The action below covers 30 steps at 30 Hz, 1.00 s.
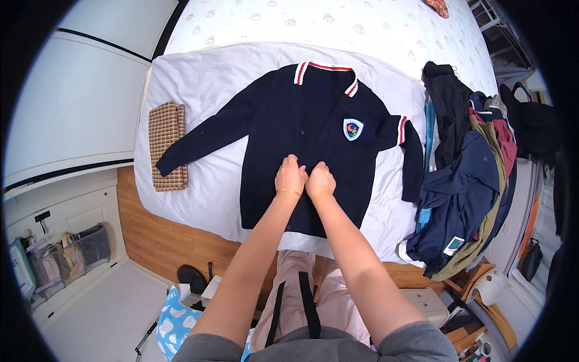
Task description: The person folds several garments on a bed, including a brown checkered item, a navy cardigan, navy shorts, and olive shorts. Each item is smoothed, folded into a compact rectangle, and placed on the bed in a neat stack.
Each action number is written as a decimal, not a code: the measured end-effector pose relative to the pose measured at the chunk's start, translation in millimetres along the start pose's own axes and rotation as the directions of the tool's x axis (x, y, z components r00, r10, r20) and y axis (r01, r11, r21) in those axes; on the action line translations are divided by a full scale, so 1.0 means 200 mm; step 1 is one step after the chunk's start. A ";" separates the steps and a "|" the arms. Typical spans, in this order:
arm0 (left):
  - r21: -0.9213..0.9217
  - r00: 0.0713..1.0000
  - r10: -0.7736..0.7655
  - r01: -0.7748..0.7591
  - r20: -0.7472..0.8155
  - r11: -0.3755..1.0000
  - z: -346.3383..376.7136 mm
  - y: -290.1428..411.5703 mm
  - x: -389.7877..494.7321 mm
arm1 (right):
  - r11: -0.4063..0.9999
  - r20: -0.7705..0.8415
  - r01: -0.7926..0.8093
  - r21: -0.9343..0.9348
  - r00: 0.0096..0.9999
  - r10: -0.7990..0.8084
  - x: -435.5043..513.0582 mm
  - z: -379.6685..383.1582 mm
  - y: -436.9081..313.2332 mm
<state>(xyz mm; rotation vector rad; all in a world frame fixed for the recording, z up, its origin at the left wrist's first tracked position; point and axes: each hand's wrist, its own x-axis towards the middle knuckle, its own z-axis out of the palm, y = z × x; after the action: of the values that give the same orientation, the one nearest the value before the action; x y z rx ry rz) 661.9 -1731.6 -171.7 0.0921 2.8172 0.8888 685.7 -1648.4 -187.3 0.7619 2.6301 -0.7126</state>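
A dark navy knitted cardigan (280, 117) lies front up on a pale sheet (212, 203), its collar away from me. Red and white stripes trim the collar and one sleeve, and a shield-shaped badge (353, 130) sits on the chest. My left hand (290, 175) and my right hand (321, 181) meet side by side at the front opening, below a visible button (302, 132). Both have their fingers pinched on the cardigan's front edge. My fingers hide the spot they hold. The left sleeve in view reaches out over a folded checked cloth (167, 135).
A heap of clothes (470, 181) lies along the bed's right side, near the bent sleeve. White cupboard doors (81, 99) stand to the left. Beyond the sheet is a patterned white bedspread (312, 22). A small drawer unit (423, 303) stands below right.
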 end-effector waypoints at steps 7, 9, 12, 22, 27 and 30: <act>0.129 0.968 -0.223 0.208 0.116 0.970 0.04 -0.03 0.06 | 0.997 0.048 -0.048 -0.064 0.998 0.051 0.07 0.01 -0.03; 0.098 0.954 -0.265 0.254 0.138 0.962 0.04 -0.05 0.07 | 0.998 0.071 -0.037 -0.060 0.997 0.041 0.08 0.00 0.00; -0.038 0.950 -0.227 0.241 0.214 0.970 0.03 -0.10 0.10 | 0.981 -0.045 0.035 0.189 0.999 -0.027 0.07 0.00 0.05; -0.457 0.837 -0.187 0.452 0.515 0.766 -0.02 -0.10 0.14 | 0.543 0.041 -0.042 0.839 0.999 0.014 0.03 0.04 0.11; -0.422 0.854 -0.201 0.425 0.479 0.801 -0.02 -0.08 0.14 | 0.459 0.115 -0.104 0.882 0.993 0.005 0.01 -0.01 0.10; -0.446 0.856 -0.204 0.434 0.475 0.783 -0.01 -0.08 0.14 | 0.471 0.147 -0.120 0.874 0.989 -0.022 0.00 -0.03 0.09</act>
<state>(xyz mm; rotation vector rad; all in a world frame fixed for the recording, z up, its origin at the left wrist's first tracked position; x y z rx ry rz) 633.6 -1743.7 -183.8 -0.2606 2.0213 1.3524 695.3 -1631.0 -189.1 0.9536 1.9256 -2.1053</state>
